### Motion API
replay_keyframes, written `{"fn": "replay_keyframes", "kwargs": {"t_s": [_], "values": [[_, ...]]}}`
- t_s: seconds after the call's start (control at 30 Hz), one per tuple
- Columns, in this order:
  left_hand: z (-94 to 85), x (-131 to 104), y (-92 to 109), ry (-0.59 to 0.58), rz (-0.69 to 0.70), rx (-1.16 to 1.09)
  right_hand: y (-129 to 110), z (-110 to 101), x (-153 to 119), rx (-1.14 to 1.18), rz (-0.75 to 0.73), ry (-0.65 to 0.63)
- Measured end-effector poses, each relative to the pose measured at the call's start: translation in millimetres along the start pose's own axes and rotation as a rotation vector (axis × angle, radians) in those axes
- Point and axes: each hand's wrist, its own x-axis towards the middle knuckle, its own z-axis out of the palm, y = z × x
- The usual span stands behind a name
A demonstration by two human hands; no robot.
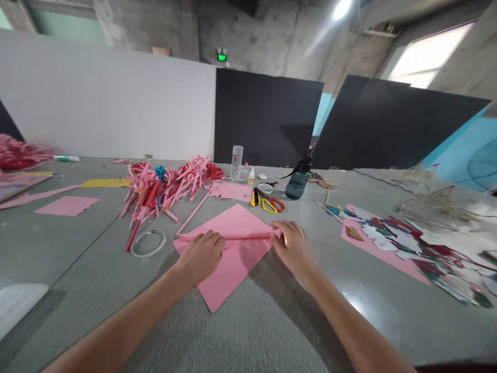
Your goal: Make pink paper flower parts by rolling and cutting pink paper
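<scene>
A square sheet of pink paper [229, 274] lies cornerwise on the grey table, with a narrow raised fold or roll running across its middle. Curled over the left part of that fold, the fingers of my left hand [204, 254] are closed on the paper. My right hand [290, 246] pinches the fold's right end near the sheet's right corner; its fingertips are slightly blurred. Just beyond the sheet are scissors [272, 205] with yellow and red handles and a black-and-yellow cutter [255, 197]. A roll of clear tape [148, 243] lies to the left.
Bundled pink and red paper strips [166, 189] lie at back left, near a pink paper piece [68, 205]. A clear cylinder [236, 162], glue bottle [251, 175] and dark bottle [298, 182] stand behind. Paper cutouts [404, 238] spread at right. Black panels [267, 116] border the table.
</scene>
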Motion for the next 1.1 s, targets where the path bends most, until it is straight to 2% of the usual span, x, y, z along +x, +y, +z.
{"fn": "replay_keyframes", "kwargs": {"t_s": [0.1, 0.2, 0.27, 0.33, 0.43, 0.5, 0.57, 0.67, 0.8, 0.87, 0.93, 1.1], "values": [[-1.4, -0.1, 6.6, 0.015, 0.046, -0.031, -33.4, 10.1, -8.5, 0.155, -0.259, -0.205], [-2.4, -0.8, 13.6, 0.010, 0.095, -0.047, -49.7, 19.6, -13.8, 0.251, -0.335, -0.289], [-2.4, -1.2, 16.3, -0.006, 0.106, -0.055, -44.8, 21.4, -12.5, 0.252, -0.334, -0.288], [-2.1, -1.3, 16.8, -0.024, 0.085, -0.060, -27.6, 16.2, -7.7, 0.185, -0.247, -0.228], [-1.7, -0.7, 13.9, -0.041, 0.041, -0.060, 13.6, -4.3, 0.1, -0.089, 0.134, -0.083], [-1.9, 0.0, 10.8, -0.043, 0.015, -0.065, 41.5, -20.2, 2.1, -0.263, 0.356, -0.110], [-2.5, 0.7, 7.9, -0.045, -0.013, -0.074, 60.5, -30.7, 1.1, -0.317, 0.533, -0.168], [-3.1, 0.9, 5.4, -0.050, -0.040, -0.089, 64.7, -29.2, -3.1, -0.261, 0.536, -0.257], [-2.7, 0.1, 4.3, -0.049, -0.049, -0.084, 48.2, -9.7, -6.2, -0.243, 0.323, -0.302], [-1.7, -0.2, 3.3, -0.049, -0.053, -0.073, 45.4, -4.2, -5.6, -0.227, 0.283, -0.287], [-0.4, -0.2, 1.9, -0.058, -0.054, -0.066, 50.1, -4.7, -4.2, -0.208, 0.314, -0.259], [1.5, 0.2, -0.8, -0.067, -0.041, -0.053, 76.1, -18.8, -2.0, -0.251, 0.503, -0.186]]}}
